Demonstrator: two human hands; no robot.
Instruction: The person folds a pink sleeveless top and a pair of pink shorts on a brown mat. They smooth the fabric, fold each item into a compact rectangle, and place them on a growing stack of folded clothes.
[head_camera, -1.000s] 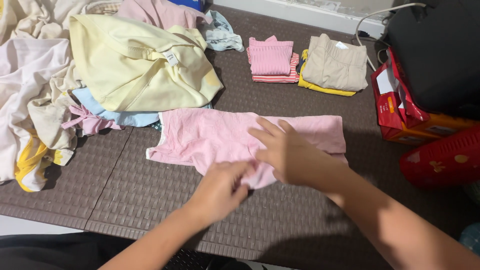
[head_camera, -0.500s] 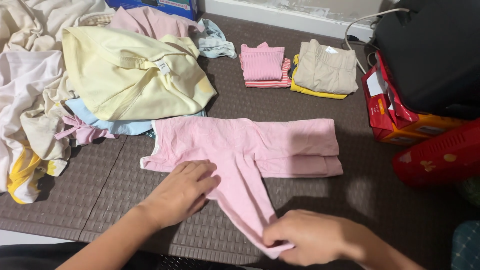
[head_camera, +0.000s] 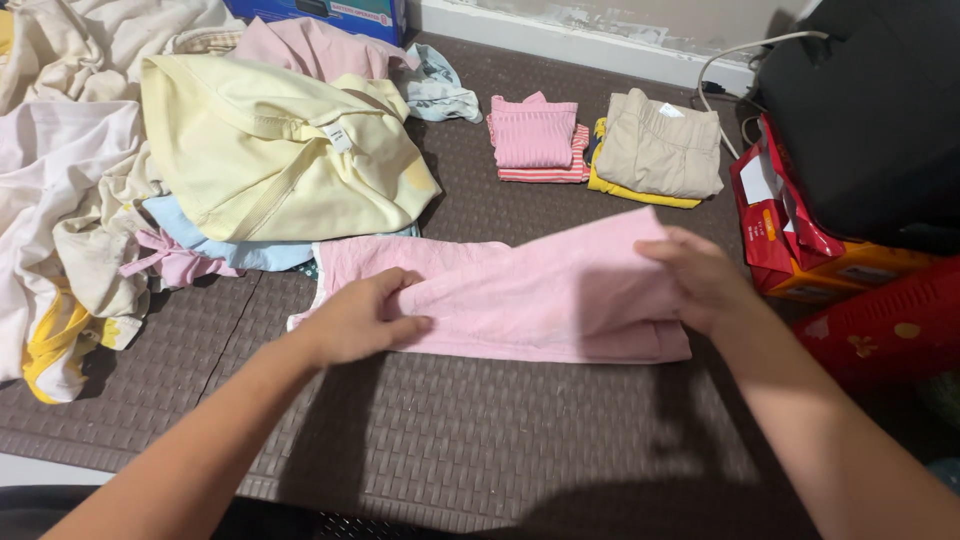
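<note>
so the pink garment (head_camera: 530, 290) is lying stretched out across the middle of the brown woven mat (head_camera: 480, 440), left hand (head_camera: 362, 318) pinching its left part with fingers closed on the fabric, right hand (head_camera: 703, 276) gripping the right end and holding that end folded over the garment. just behind the garment on the left there's a messy heap with a pale yellow piece (head_camera: 270, 150) on top, and further back past the garment sit two folded stacks, a pink striped one (head_camera: 537, 138) and a beige one (head_camera: 660, 146), with a red box (head_camera: 785, 225) off to the garment's right
</note>
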